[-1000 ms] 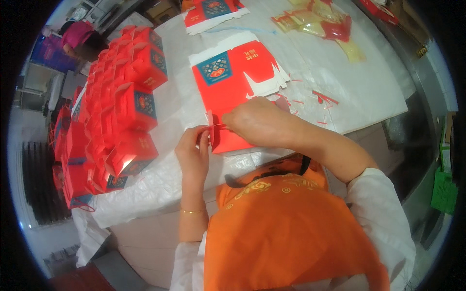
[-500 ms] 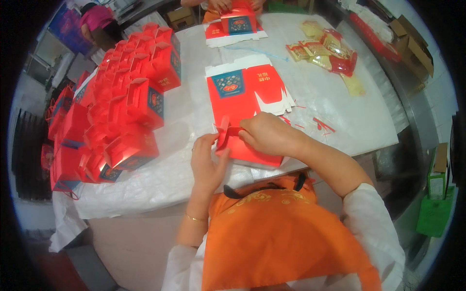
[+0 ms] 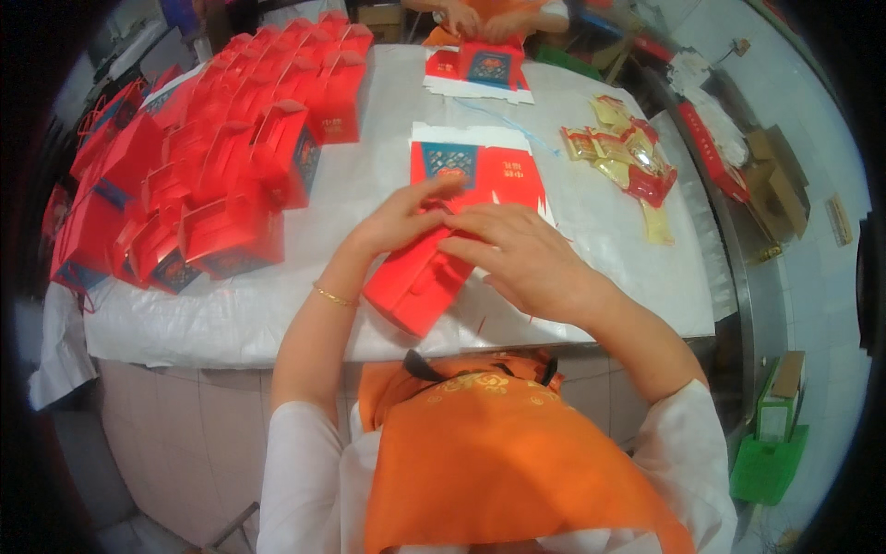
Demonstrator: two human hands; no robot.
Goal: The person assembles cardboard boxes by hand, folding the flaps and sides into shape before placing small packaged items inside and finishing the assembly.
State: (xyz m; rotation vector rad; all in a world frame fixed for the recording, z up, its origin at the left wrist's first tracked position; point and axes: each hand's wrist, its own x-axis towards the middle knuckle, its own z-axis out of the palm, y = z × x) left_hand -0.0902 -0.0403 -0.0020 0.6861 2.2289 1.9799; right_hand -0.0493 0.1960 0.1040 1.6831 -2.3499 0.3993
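A red gift box [image 3: 413,297] is between my two hands, set at a slant near the table's front edge. My left hand [image 3: 406,218] grips its far end from the left, fingers closed about the top edge. My right hand [image 3: 531,260] reaches over from the right, with bent fingers closed on the top flaps. The fingertips meet there and partly hide the flaps. Just beyond, flat red carton blanks [image 3: 496,174] with a blue printed panel lie on the table, partly covered by my hands.
Folded red boxes [image 3: 235,231] with handles crowd the table's left side. Gold and red packets [image 3: 628,152] lie in a pile at the right. Across the white-covered table [image 3: 351,198], a co-worker's hands [image 3: 503,26] work on another red carton [image 3: 489,69].
The box has turned from lying crosswise to pointing away at a slant. My left hand has moved from its left side to its far end. The whole view has shifted somewhat.
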